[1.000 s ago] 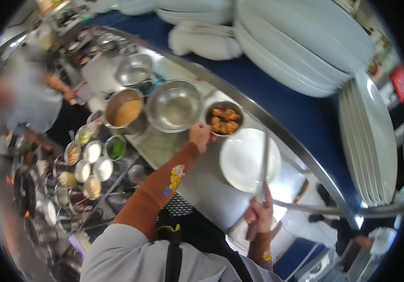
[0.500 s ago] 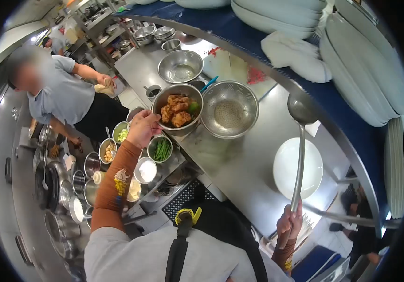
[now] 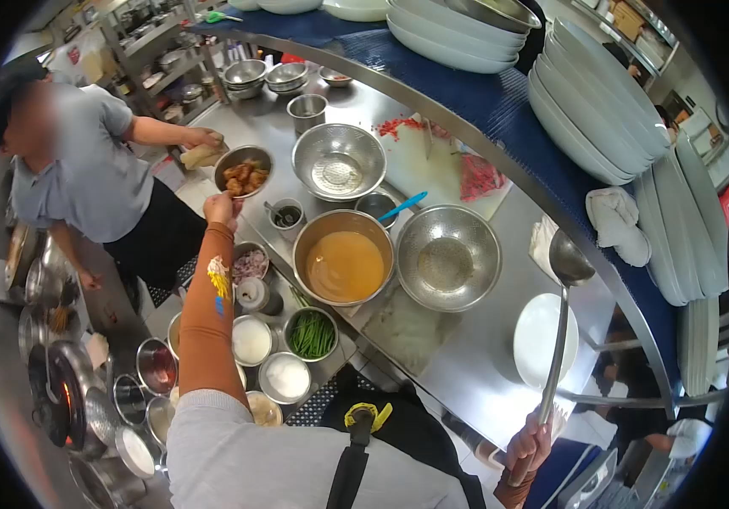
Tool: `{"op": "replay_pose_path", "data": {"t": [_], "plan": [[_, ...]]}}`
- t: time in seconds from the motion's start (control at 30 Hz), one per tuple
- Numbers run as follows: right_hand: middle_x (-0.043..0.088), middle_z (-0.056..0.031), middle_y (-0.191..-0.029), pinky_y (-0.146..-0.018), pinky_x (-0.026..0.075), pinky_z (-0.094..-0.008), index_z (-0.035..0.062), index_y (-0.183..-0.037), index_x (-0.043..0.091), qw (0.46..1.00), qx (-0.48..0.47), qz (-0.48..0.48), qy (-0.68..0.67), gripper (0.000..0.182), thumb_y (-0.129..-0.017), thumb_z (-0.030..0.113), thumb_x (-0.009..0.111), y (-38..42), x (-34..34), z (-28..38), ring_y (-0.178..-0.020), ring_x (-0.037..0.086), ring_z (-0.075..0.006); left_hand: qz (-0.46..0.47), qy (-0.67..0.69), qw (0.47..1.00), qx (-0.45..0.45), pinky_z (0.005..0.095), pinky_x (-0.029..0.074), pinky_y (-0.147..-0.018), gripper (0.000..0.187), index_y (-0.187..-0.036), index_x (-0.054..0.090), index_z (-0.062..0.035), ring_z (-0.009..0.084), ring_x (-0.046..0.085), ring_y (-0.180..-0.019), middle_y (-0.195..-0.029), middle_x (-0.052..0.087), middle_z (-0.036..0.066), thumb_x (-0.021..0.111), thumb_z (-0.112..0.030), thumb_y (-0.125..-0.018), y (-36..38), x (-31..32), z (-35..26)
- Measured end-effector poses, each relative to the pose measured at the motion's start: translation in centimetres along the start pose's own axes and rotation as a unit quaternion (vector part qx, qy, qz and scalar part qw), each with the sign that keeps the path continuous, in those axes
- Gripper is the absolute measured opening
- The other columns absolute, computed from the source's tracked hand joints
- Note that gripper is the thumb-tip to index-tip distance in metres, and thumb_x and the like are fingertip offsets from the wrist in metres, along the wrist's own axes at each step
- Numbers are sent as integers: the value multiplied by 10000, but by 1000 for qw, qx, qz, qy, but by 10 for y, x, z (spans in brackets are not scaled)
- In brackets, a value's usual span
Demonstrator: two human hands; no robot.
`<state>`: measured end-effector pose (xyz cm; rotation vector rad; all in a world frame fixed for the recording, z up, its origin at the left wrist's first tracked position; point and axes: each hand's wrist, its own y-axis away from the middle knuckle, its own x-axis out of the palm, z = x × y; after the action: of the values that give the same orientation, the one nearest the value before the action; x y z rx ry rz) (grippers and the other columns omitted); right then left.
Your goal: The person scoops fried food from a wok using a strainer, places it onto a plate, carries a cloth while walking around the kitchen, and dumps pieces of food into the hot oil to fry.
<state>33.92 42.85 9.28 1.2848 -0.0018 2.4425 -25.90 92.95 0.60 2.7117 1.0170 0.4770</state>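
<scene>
Cookware is crowded along the left side of the room, where an orange glow is seen beside a dark pan (image 3: 44, 399). Above it in view, a tan cloth (image 3: 201, 155) is held by a co-worker (image 3: 84, 161) in a grey shirt, and metal shelving (image 3: 145, 53) is stacked with bowls. Just beside the cloth, a metal bowl (image 3: 244, 153) of browned pieces is gripped at its rim by the left hand (image 3: 222, 209). Tubs are grouped below, one filled with green stalks (image 3: 312, 333). On the steel counter (image 3: 466, 365), a pot (image 3: 343, 222) of orange-brown liquid is placed near two metal bowls with perforated bases, a blue-handled utensil (image 3: 402, 206) is rested in a small container, and a pale board (image 3: 419, 180) is scattered with red bits. Farther right, a white dish (image 3: 541, 339) is set on the counter; near it, a long ladle (image 3: 557, 348) is clasped by its handle in the right hand (image 3: 530, 444). The raised blue shelf (image 3: 513, 95) is loaded with stacked white dishes (image 3: 589, 110) and a crumpled white cloth (image 3: 619, 227).
</scene>
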Motion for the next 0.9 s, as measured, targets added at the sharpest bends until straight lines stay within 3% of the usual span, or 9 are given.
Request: {"op": "replay_pose_path", "data": {"t": [0.1,0.27,0.37,0.4,0.47,0.53,0.67,0.77,0.9], "plan": [[432,-67,-867,-377,374,-208,15,-1425,279,1000,-15,-6,22,464,-991,114,413,11,21,0,-491,431,-60,-26,17,999,-19,284,542,-482,54,-913,562,-7,169,603,-563,-771,612,113,577,-50,-884,-86,-9,47],[463,-78,-875,-399,400,-222,46,-1436,289,999,-11,-50,4,489,-970,82,429,10,7,9,-501,465,-66,94,65,981,-155,340,581,-681,179,-1067,583,-17,223,639,-818,-964,635,125,602,-105,-913,-165,-41,94],[484,-89,-875,-394,409,-220,56,-1474,249,998,-13,-56,-4,557,-950,45,439,3,20,14,-489,477,-71,70,-29,991,115,360,528,-796,277,-1147,554,-4,199,613,-963,-1066,629,115,587,-189,-943,-136,-38,53],[486,-90,-874,-390,408,-216,59,-1483,237,998,-12,-57,-6,574,-948,41,445,3,14,16,-488,482,-69,126,-10,975,185,367,511,-834,311,-1173,544,0,191,604,-1011,-1099,627,112,582,-216,-953,-88,-25,27],[484,-90,-870,-387,416,-208,64,-1489,238,999,-3,-38,-15,588,-945,34,461,0,-4,20,-500,499,-65,284,45,940,184,317,512,-821,299,-1197,528,-20,203,614,-1023,-1098,619,117,513,-246,-1001,169,49,-49],[473,-81,-862,-397,433,-214,55,-1480,252,998,11,-54,-29,575,-948,40,469,-3,-9,29,-503,497,-61,506,23,862,22,291,525,-755,326,-1164,563,-14,194,649,-959,-1128,618,113,527,-291,-995,272,62,-17],[452,-72,-864,-390,414,-216,38,-1434,294,997,42,-45,-37,507,-956,54,466,-9,-38,58,-510,463,-59,722,-175,655,-138,267,530,-610,273,-1068,612,-16,132,639,-699,-841,658,57,570,-270,-978,430,131,155],[486,-47,-834,-415,398,-190,69,-1447,322,997,62,34,-23,564,-924,86,534,-11,-59,79,-527,458,-63,634,-338,669,-191,300,555,-560,459,-1148,579,-3,172,644,-677,-898,654,103,638,-392,-912,513,181,256],[504,-110,-894,-405,385,-197,65,-1434,335,999,42,21,-8,533,-933,74,516,4,-79,108,-529,462,-75,580,-258,757,-155,326,556,-558,453,-1295,504,-45,216,651,-740,-987,648,139,571,-256,-900,567,209,304]]}}
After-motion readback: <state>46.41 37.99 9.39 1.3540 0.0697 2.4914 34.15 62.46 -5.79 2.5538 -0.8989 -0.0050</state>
